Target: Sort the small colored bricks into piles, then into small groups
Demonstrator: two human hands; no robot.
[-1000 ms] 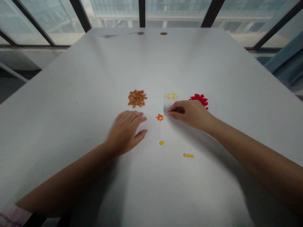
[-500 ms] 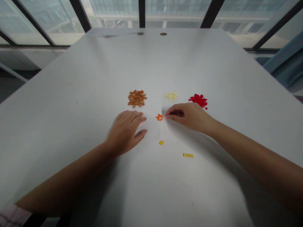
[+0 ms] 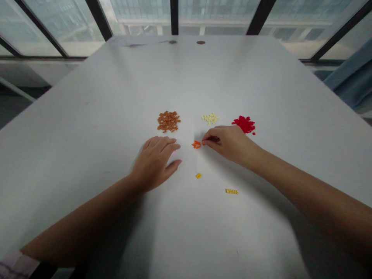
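My left hand [image 3: 155,161] lies flat on the white table [image 3: 87,135], palm down, fingers stretched out and holding nothing. My right hand [image 3: 229,143] reaches in from the right with thumb and forefinger pinched together, their tips touching a small cluster of orange pieces [image 3: 196,145] between the two hands. Whether a piece sits in the pinch I cannot make out. Behind the hands lie a brown pile [image 3: 168,121], a small cream pile [image 3: 210,118] and a red pile [image 3: 244,124] of tiny bricks.
A single small yellow piece [image 3: 198,176] and a long yellow studded plate [image 3: 231,191] lie nearer to me. Two dark round spots [image 3: 200,42] mark the table's far edge, with large windows behind. A blue-grey shape [image 3: 351,77] stands at the right.
My right hand has slid left from beside the red pile until its pinched fingertips reach the orange pieces. My left hand has stayed still.
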